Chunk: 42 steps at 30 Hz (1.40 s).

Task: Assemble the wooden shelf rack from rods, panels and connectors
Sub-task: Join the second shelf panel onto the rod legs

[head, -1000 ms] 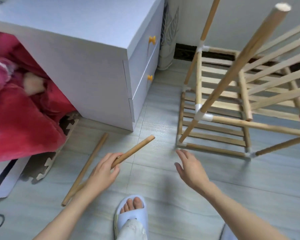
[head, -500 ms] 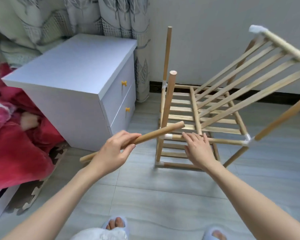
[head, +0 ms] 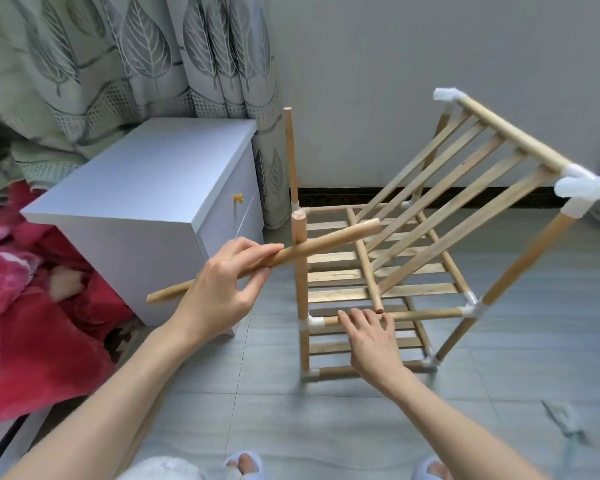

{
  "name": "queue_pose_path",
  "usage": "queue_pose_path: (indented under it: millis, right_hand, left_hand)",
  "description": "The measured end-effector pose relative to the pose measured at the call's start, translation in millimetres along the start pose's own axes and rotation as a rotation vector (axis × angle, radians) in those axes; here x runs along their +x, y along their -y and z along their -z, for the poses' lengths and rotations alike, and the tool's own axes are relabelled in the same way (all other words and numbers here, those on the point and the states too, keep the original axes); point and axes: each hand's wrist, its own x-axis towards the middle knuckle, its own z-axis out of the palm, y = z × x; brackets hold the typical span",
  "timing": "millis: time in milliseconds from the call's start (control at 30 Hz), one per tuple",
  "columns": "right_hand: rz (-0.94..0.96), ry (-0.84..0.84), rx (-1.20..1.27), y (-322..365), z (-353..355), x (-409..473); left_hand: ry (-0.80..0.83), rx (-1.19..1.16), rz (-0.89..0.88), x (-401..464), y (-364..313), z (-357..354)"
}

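Note:
A partly built wooden shelf rack (head: 378,292) stands on the floor, its rods joined by white connectors. Its top slatted panel (head: 465,181) is tilted, high on the right with a white connector (head: 582,188) at that corner. My left hand (head: 222,289) grips a loose wooden rod (head: 326,242) near its middle, holding it slanted in front of the rack's front left upright post (head: 300,271). My right hand (head: 371,337) lies with straight fingers on the rack's front middle rail (head: 426,315).
A white nightstand (head: 146,202) stands left of the rack, with a red blanket (head: 21,306) beside it. Curtains (head: 136,57) and a wall are behind. My slippered feet (head: 243,462) are at the bottom edge on the grey tiled floor.
My left hand lifted the rod off the floor and raised it toward the rack's front left post. My right hand reached forward and settled on the front rail. The view tilted up.

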Motion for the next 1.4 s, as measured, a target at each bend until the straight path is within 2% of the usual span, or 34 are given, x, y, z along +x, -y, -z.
queue_pose_path:
  millis: [133, 233, 367, 500, 633, 733, 867, 933, 1000, 1167, 1400]
  right_hand:
    - [0.060, 0.180, 0.016, 32.0, 17.4, -18.0]
    - [0.080, 0.337, 0.039, 49.9, 29.0, -21.2]
    - [0.150, 0.383, 0.180, 46.6, 57.2, -21.0]
    - [0.150, 0.264, 0.247, 17.2, 99.0, -27.6]
    - [0.044, 0.076, 0.368, -23.6, 152.5, -40.2]
    - [-0.125, -0.190, 0.516, -59.0, 190.8, -53.5]
    - [-0.453, -0.683, 0.786, -98.9, 226.3, -68.8]
    - [-0.574, -0.795, 0.829, -112.6, 232.4, -66.7]
    - [-0.620, -0.789, 0.875, -122.1, 227.2, -57.3]
    - [-0.516, -0.510, 1.125, -124.6, 205.8, -46.6]
    - [-0.486, -0.507, 1.287, -125.8, 205.3, -46.3]
  left_hand:
    - [-0.009, 0.029, -0.042, -6.2, -18.3, 15.3]
    - [0.022, 0.095, 0.004, -12.9, -24.5, 21.8]
    - [0.013, 0.159, 0.115, -19.5, -38.3, 28.6]
    - [0.044, 0.132, 0.061, -18.0, -62.0, 22.8]
    - [0.060, 0.096, 0.012, -1.1, -89.9, 3.3]
    - [0.028, 0.076, -0.054, 17.8, -109.5, -9.0]
    - [-0.014, 0.066, -0.106, 47.4, -125.2, -22.4]
    - [-0.017, 0.076, -0.114, 56.9, -128.3, -29.8]
    - [-0.006, 0.095, -0.133, 61.8, -129.4, -37.1]
    - [-0.023, 0.108, -0.152, 63.7, -131.4, -49.5]
    - [0.025, 0.073, -0.101, 68.4, -133.2, -45.2]
